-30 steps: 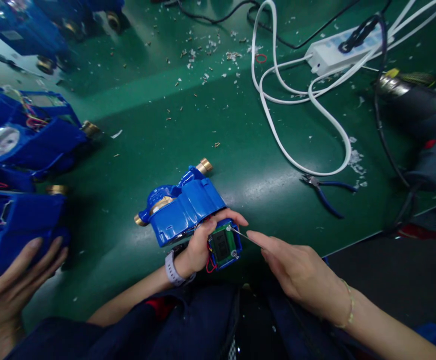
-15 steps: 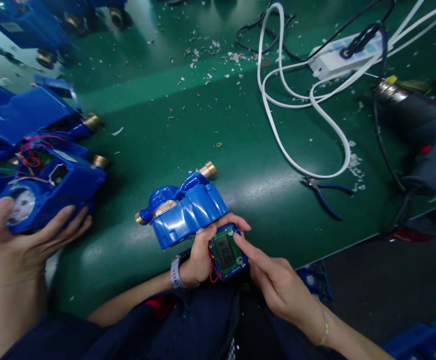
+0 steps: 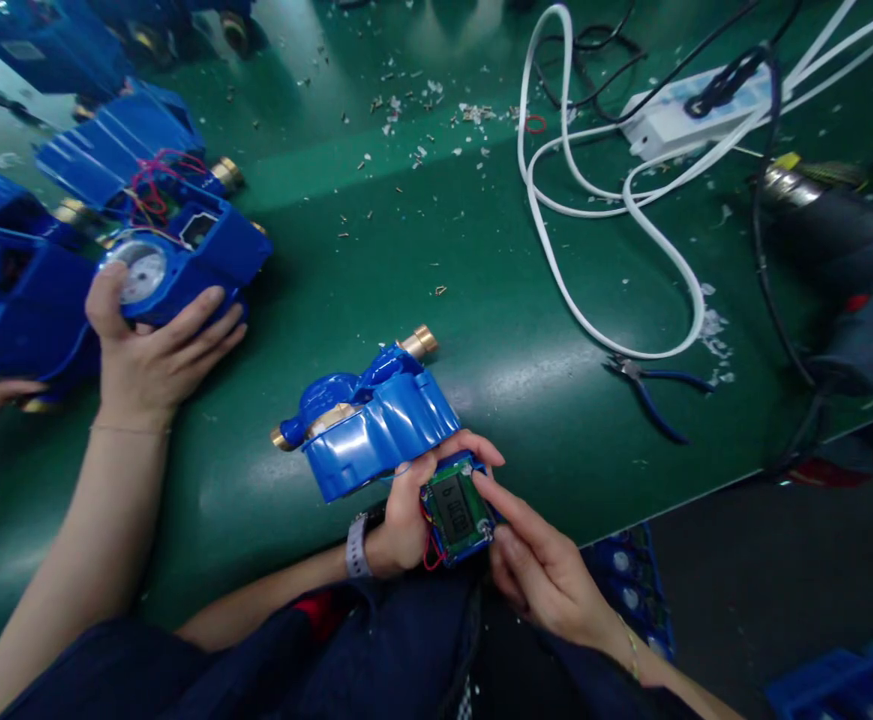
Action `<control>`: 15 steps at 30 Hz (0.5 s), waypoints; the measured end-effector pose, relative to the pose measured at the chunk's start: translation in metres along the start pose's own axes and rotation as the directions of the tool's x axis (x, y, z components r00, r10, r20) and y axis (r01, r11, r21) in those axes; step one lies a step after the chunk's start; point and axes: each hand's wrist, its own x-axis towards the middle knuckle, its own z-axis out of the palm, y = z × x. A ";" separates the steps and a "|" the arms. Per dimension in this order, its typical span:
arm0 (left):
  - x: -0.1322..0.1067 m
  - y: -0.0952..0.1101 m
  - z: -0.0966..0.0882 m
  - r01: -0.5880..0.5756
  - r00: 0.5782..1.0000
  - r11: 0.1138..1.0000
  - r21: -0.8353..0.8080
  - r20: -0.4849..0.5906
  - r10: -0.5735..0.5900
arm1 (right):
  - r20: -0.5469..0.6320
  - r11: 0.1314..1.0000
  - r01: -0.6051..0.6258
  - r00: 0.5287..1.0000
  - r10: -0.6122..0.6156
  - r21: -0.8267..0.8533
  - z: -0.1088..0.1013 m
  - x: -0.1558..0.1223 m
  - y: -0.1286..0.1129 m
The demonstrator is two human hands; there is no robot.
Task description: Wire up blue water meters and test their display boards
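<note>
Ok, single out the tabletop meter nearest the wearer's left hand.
The central blue meter, beside the left hand; the other meters on the table are farther off, at picture left, one gripped by a co-worker's hand.

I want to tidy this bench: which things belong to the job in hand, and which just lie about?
Seem part of the job:
display module, in the left hand; right hand at its edge
blue meter beside it

Seem just lying about:
pliers
white cable
white scraps
</note>
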 end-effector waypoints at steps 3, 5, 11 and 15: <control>0.000 -0.003 0.001 -0.006 1.000 1.000 -0.015 -0.017 0.006 | -0.005 0.995 0.001 1.000 -0.001 0.096 0.003 -0.001 0.005; 0.000 -0.004 0.002 -0.016 1.000 1.000 0.010 -0.020 0.016 | -0.016 0.989 -0.007 1.000 0.009 0.147 0.005 -0.002 0.006; 0.001 -0.001 -0.003 -0.020 0.999 0.990 0.138 -0.022 0.023 | -0.057 0.964 -0.223 0.971 0.233 0.146 0.006 -0.006 -0.006; -0.002 -0.010 -0.003 -0.012 1.000 0.982 0.188 -0.010 0.014 | -0.073 0.937 -0.329 0.938 0.339 0.113 0.005 -0.008 -0.017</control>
